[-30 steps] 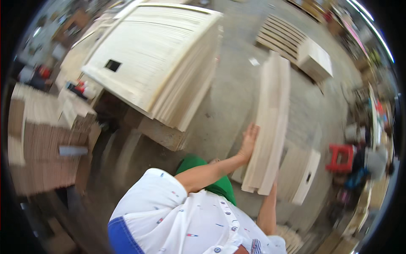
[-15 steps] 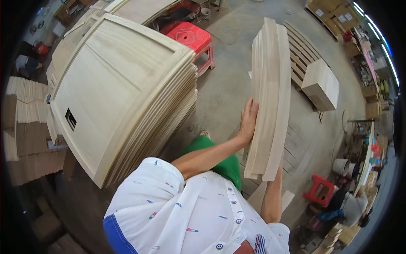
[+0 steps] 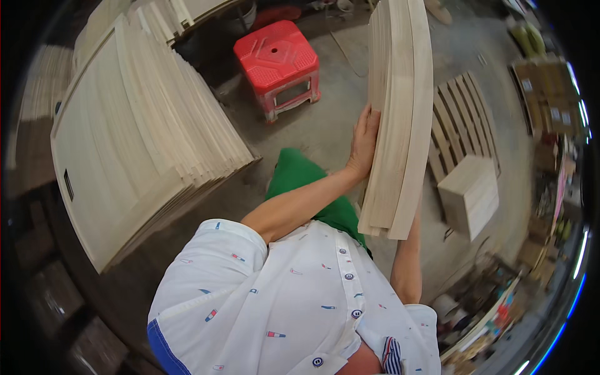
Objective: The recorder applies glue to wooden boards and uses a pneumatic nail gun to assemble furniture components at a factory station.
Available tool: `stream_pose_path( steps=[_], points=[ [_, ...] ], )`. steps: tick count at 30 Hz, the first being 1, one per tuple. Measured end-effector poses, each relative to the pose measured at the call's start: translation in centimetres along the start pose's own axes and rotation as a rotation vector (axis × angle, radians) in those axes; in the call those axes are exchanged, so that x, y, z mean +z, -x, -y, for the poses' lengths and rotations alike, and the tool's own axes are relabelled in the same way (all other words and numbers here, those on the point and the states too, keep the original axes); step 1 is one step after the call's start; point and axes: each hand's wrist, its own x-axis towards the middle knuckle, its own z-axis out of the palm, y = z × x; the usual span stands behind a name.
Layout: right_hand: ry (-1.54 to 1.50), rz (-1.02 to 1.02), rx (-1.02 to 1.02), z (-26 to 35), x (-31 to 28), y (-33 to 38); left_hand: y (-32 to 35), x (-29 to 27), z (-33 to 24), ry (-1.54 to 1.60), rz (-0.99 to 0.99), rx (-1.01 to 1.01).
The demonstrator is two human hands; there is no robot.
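Observation:
A thick bundle of long, pale wooden boards (image 3: 403,125) stands lengthwise in front of me, right of the middle, its far end reaching the top of the view. My left hand (image 3: 364,142) presses against the bundle's left side, fingers pointing away from me along the outer board. On the other side, my right forearm (image 3: 407,265) goes up behind the boards, which hide that hand and its fingers. To my left stands a large stack of pale wooden panels (image 3: 119,125), apart from the bundle; the outermost has a small dark slot.
Ahead on the concrete floor stands a red plastic stool (image 3: 275,56), between the panel stack and the boards. At right lie a slatted wooden pallet (image 3: 462,112) and a pale block-shaped wooden piece (image 3: 472,194). Cardboard cartons (image 3: 550,94) and a cluttered bench (image 3: 484,319) line the right side.
The view has turned, and the stool looks nearer. The panel stack now shows more of its layered edges. The boards, with my left hand against them, sit slightly higher in view.

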Motion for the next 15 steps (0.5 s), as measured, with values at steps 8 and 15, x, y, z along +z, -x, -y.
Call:
stream_pose_path(
  steps=[8, 15],
  points=[
    [0.09, 0.215, -0.035, 10.7, 5.9, -19.5, -17.5, -0.4, 1.1, -0.442, -0.151, 0.269],
    [0.161, 0.288, -0.005, 18.3, 8.0, -29.3, -30.9, 1.7, -3.0, -0.156, -0.351, 0.245]
  ],
)
